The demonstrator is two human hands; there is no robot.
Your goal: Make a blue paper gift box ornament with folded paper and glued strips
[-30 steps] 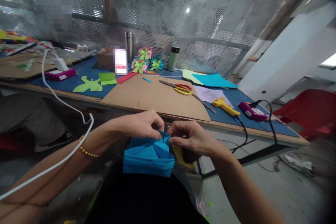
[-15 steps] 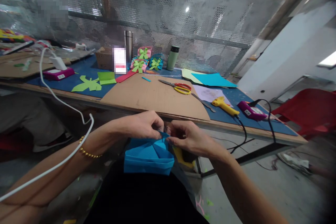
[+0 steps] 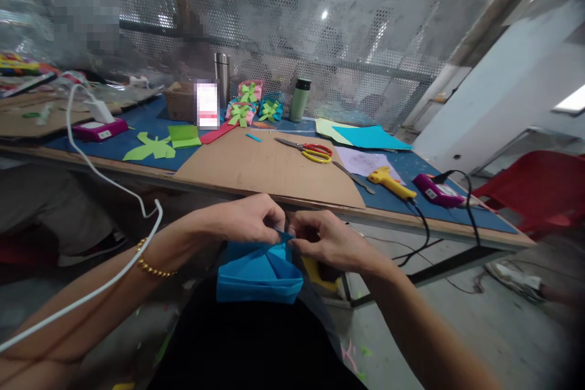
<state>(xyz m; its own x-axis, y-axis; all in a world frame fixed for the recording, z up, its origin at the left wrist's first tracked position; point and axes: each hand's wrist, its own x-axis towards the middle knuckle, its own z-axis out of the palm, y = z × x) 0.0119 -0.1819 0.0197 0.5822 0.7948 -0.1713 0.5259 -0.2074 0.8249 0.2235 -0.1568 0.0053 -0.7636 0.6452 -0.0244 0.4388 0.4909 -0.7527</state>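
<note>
A folded blue paper piece (image 3: 260, 283), shaped like a shallow open box, rests on my lap below the table edge. My left hand (image 3: 251, 218) pinches its far edge near the top corner. From the other side, my right hand (image 3: 326, 237) pinches the same far corner, thumb and fingers closed on it. The two hands are almost touching, and their fingertips partly hide the fold between them. A gold bead bracelet (image 3: 153, 268) circles my left wrist.
On the cardboard sheet (image 3: 256, 167) lie scissors (image 3: 315, 151) and a tweezer-like metal tool (image 3: 354, 177). A yellow glue gun (image 3: 390, 183) and purple power strip (image 3: 436, 191) sit right. Green paper cutouts (image 3: 150, 147) lie left. A white cable (image 3: 105, 286) crosses my left forearm.
Both hands stay at the far corner of the blue paper, with only slight finger movement. The view has shifted very slightly.
</note>
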